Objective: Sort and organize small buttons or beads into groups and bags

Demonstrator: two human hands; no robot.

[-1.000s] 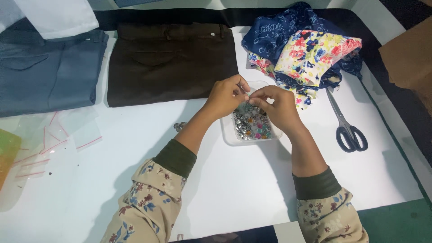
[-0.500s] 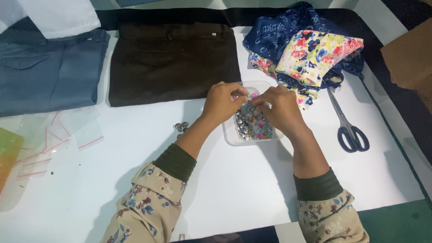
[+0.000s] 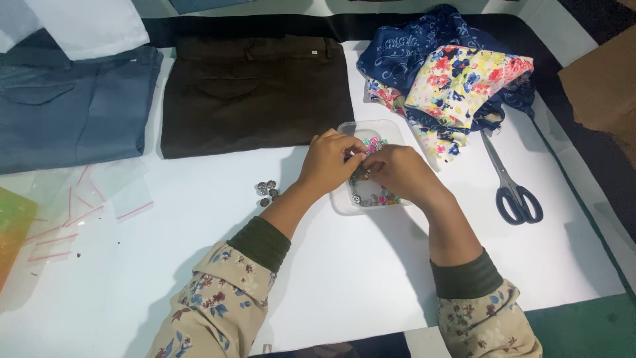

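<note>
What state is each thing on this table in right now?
Clear tub: open, holding colourful buttons.
Left hand: fingers pinched over the tub.
Right hand: fingers in the tub.
Scissors: closed, lying flat.
Brown trousers: folded.
Blue trousers: folded.
Floral fabrics: crumpled.

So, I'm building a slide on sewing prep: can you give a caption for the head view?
Both hands, left hand and right hand, pick through a clear tub of buttons beside scissors.

Clear plastic tub (image 3: 345, 203), open-topped, upright on white surface (image 3: 331, 278); holds small coloured and silver buttons (image 3: 371, 197), partly hidden by fingers.
</note>
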